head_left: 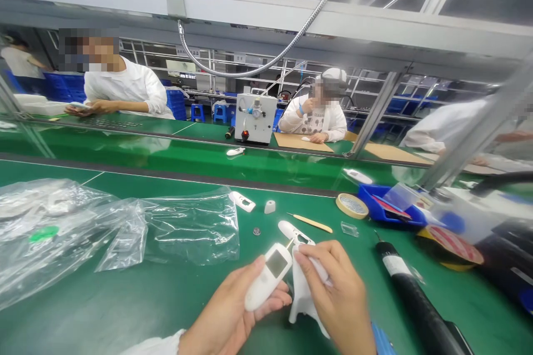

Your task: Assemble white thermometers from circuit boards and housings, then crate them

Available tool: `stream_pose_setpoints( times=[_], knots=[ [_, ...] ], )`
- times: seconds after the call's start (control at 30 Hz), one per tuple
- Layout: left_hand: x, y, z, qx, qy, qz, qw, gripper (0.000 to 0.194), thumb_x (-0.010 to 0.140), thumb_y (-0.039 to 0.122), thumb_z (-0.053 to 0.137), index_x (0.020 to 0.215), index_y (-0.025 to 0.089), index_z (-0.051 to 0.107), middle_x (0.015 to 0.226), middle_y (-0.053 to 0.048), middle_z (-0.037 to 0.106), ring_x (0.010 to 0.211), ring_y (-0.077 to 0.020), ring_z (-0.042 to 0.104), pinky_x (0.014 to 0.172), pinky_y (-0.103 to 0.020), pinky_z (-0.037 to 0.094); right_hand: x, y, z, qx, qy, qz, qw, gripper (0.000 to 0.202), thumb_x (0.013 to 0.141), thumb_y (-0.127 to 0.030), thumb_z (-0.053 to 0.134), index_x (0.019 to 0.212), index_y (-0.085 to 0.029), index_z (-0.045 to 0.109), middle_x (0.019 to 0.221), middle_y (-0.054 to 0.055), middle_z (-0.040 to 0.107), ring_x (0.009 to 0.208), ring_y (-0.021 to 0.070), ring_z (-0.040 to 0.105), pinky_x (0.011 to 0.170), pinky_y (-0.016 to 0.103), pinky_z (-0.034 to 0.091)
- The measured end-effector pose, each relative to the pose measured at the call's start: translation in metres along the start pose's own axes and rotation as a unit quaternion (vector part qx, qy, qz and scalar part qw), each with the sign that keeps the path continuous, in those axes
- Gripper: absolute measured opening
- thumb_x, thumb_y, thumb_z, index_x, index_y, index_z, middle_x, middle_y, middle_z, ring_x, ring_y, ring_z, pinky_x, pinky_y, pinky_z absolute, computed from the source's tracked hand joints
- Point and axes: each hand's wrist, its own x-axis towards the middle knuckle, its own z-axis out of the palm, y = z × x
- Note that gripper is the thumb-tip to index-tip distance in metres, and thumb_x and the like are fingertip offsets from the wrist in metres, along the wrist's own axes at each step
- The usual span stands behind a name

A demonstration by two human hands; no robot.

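Observation:
My left hand (239, 297) holds a white handheld device (268, 277) with a small grey screen, its thin metal tip pointing up and right. Pinched in my right hand (339, 291) is a white cloth (302, 294), which hangs down beside the device, close to the tip. Just beyond my hands a white casing part (291, 230) lies on the green table (191, 302). Farther off are another white casing (242, 201), a small white cap (270, 207), a small round metal piece (256, 231) and a yellow pointed tool (312, 223).
Clear plastic bags (125, 227) cover the left side. At right are a tape roll (352, 206), a blue tray (391, 208), a black electric screwdriver (408, 288) and striped tape (452, 244). Beyond a green belt (187, 158), people in white sit around a machine (256, 116).

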Motion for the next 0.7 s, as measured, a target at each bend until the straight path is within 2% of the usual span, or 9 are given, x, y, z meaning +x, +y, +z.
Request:
stream_pose_setpoints(
  times=[0.23, 0.4, 0.5, 0.6, 0.67, 0.7],
  knots=[
    [0.0, 0.001, 0.002, 0.003, 0.022, -0.021, 1.0, 0.029, 0.079, 0.035, 0.056, 0.084, 0.007, 0.063, 0.076, -0.01, 0.066, 0.071, -0.0152, 0.062, 0.073, -0.024, 0.052, 0.001, 0.007, -0.019, 0.011, 0.025, 0.085, 0.996, 0.012, 0.081, -0.033, 0.054, 0.08, -0.024, 0.061, 0.078, 0.004, 0.055, 0.071, 0.0194, 0.054, 0.059, 0.028, 0.044],
    [0.003, 0.0, 0.001, 0.001, 0.031, -0.026, 0.999, 0.031, 0.079, 0.035, 0.056, 0.089, 0.006, 0.062, 0.077, -0.011, 0.066, 0.073, -0.0161, 0.063, 0.073, -0.024, 0.052, 0.001, 0.001, -0.026, 0.057, 0.021, 0.152, 0.986, 0.018, 0.079, -0.04, 0.054, 0.079, -0.023, 0.061, 0.08, 0.003, 0.059, 0.073, 0.0192, 0.057, 0.061, 0.025, 0.046],
    [0.002, 0.0, 0.0, 0.003, 0.038, -0.025, 0.999, 0.032, 0.079, 0.037, 0.055, 0.087, 0.006, 0.062, 0.077, -0.012, 0.066, 0.073, -0.0167, 0.063, 0.074, -0.025, 0.052, 0.002, -0.002, -0.04, 0.062, 0.029, 0.201, 0.977, 0.022, 0.077, -0.044, 0.055, 0.084, -0.023, 0.06, 0.079, 0.003, 0.061, 0.067, 0.0186, 0.059, 0.054, 0.024, 0.047],
    [0.001, 0.0, -0.001, 0.002, 0.045, -0.024, 0.999, 0.032, 0.079, 0.037, 0.055, 0.085, 0.006, 0.061, 0.078, -0.012, 0.066, 0.074, -0.0173, 0.063, 0.076, -0.027, 0.052, 0.006, 0.005, -0.062, 0.017, 0.082, 0.248, 0.965, 0.029, 0.072, -0.048, 0.058, 0.089, -0.025, 0.057, 0.08, 0.004, 0.064, 0.063, 0.0195, 0.06, 0.046, 0.025, 0.046],
    [0.0, 0.0, -0.001, 0.003, 0.044, -0.023, 0.999, 0.031, 0.078, 0.037, 0.056, 0.085, 0.007, 0.062, 0.079, -0.011, 0.066, 0.076, -0.0177, 0.063, 0.077, -0.027, 0.052, 0.009, 0.017, -0.075, -0.054, 0.097, 0.235, 0.966, 0.03, 0.07, -0.051, 0.058, 0.085, -0.026, 0.059, 0.08, 0.004, 0.065, 0.065, 0.0215, 0.061, 0.05, 0.028, 0.048],
    [0.0, 0.0, -0.001, 0.005, 0.041, -0.023, 0.999, 0.031, 0.078, 0.037, 0.056, 0.085, 0.007, 0.062, 0.079, -0.011, 0.066, 0.076, -0.0178, 0.063, 0.077, -0.027, 0.052, 0.01, 0.024, -0.08, -0.096, 0.086, 0.206, 0.97, 0.03, 0.069, -0.053, 0.056, 0.081, -0.026, 0.061, 0.079, 0.004, 0.065, 0.067, 0.0232, 0.061, 0.054, 0.032, 0.048]
  ],
)
